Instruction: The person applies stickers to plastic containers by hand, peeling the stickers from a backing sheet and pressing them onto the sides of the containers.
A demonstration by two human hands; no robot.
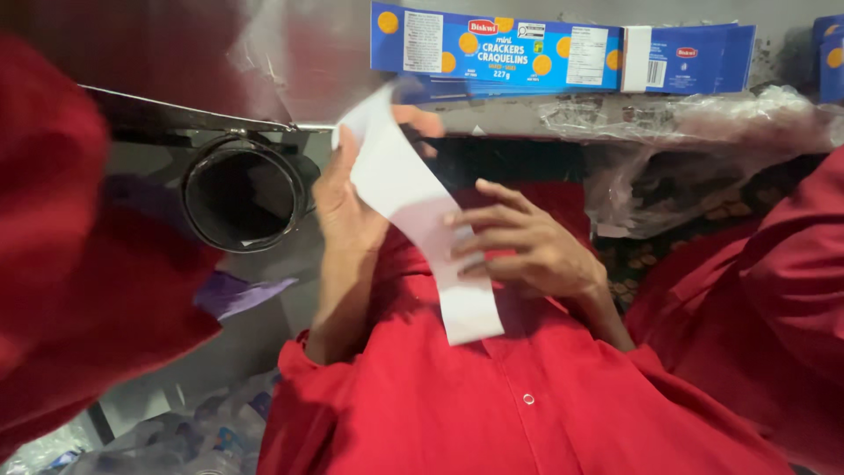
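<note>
Holding a white strip (422, 220) in both hands, left hand (347, 207) pinching the far end, right hand (527, 251) fingers closed round the middle; looks light and floppy, best held by its ends

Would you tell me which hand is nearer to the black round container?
Left. The left hand is just beside the black round container, holding the white paper strip; the right hand grips that strip farther off.

- A flattened blue cracker carton (497, 48) with orange discs and white panels lies along the top edge.
- A second blue carton (699, 57) lies just to its right, bearing a white barcode panel.
- A blank white label strip (422, 211) runs diagonally at centre.
</note>
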